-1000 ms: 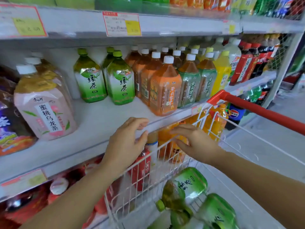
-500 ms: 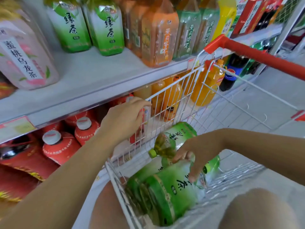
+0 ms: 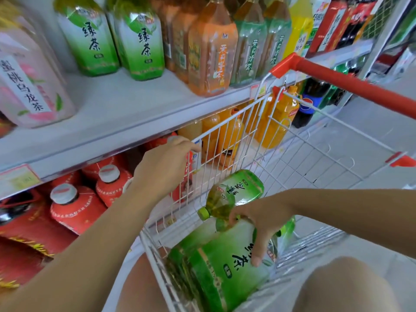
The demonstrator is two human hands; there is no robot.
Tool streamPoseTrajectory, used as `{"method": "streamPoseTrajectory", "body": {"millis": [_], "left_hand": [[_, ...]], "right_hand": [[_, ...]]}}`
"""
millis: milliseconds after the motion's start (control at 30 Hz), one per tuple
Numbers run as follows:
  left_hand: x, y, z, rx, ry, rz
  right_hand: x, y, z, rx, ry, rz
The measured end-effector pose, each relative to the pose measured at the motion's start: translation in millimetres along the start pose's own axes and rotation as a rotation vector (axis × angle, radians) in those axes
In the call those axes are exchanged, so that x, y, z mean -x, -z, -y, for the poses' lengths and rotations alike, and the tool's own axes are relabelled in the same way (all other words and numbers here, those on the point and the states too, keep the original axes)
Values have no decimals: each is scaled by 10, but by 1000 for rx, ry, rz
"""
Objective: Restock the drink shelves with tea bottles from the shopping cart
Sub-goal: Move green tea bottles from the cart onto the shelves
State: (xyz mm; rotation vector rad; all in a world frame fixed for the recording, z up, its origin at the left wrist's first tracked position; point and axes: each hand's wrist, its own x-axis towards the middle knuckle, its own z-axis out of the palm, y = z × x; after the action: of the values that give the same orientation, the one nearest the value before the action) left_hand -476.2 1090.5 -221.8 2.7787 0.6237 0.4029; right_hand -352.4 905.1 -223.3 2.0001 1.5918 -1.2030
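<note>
— Where's the tea, nearest first?
— At my six o'clock, in the shopping cart (image 3: 292, 158), a green tea bottle (image 3: 216, 266) lies on its side with its base toward me. My right hand (image 3: 258, 224) is clamped over its shoulder, thumb down across the label.
— Anything else in the basket?
— A second bottle (image 3: 236, 190) lies just beyond it, cap pointing to about eight o'clock. Under my wrist at four o'clock there may be a third; too little shows to be sure.
— Left hand?
— My left hand (image 3: 164, 167), toward ten o'clock, has its fingers hooked over the cart's top wire on the shelf side.
— Further out?
— The shelf (image 3: 117, 109) runs from nine to one. On it are upright green teas (image 3: 139, 46) at eleven, an orange bottle (image 3: 211, 55) at twelve and a pink bottle (image 3: 29, 86) at nine. The red cart handle (image 3: 351, 86) crosses at two
</note>
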Motion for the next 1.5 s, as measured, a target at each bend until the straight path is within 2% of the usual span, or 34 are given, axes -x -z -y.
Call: {"method": "streamPoseTrajectory", "body": {"millis": [100, 200, 333, 367, 500, 567, 700, 800, 933, 1000, 1067, 1133, 1167, 1267, 1333, 1400, 1500], "left_hand": [[12, 5, -8, -8, 2, -12], [40, 57, -39, 10, -45, -12], [182, 216, -207, 208, -175, -85], [250, 259, -291, 248, -193, -29], [479, 318, -654, 376, -155, 402], [475, 289, -745, 375, -156, 430], [359, 256, -805, 412, -161, 187], [270, 409, -756, 428, -172, -113], [145, 760, -549, 328, -183, -365], [73, 891, -406, 338, -127, -469], [-14, 969, -210, 399, -53, -579], [-103, 1022, 13, 468, 10, -658], [-152, 1036, 131, 494, 30, -683], [-290, 1027, 453, 509, 94, -724], [-370, 989, 630, 517, 135, -724], [-432, 941, 772, 546, 169, -714], [-490, 866, 933, 583, 201, -691]], "right_hand": [[261, 121, -36, 153, 79, -165], [330, 175, 88, 84, 68, -216], [534, 298, 58, 293, 88, -384], [609, 336, 36, 368, 77, -414], [849, 483, 45, 651, 37, -531], [983, 611, 51, 716, 0, -622], [1217, 912, 157, 784, 5, -834], [1346, 1139, 271, 831, 125, -1030], [1297, 1405, 410, 912, 306, -1351], [1204, 1501, 418, 818, 344, -1496], [1054, 1510, 368, 482, 357, -1618], [843, 1420, 293, 124, 306, -1578], [705, 1354, 247, 38, 251, -1461], [269, 1175, 143, -25, 151, -1011], [67, 1118, 136, -48, 96, -851], [-70, 1096, 133, -46, 21, -804], [-193, 1081, 139, -88, 4, -866]]}}
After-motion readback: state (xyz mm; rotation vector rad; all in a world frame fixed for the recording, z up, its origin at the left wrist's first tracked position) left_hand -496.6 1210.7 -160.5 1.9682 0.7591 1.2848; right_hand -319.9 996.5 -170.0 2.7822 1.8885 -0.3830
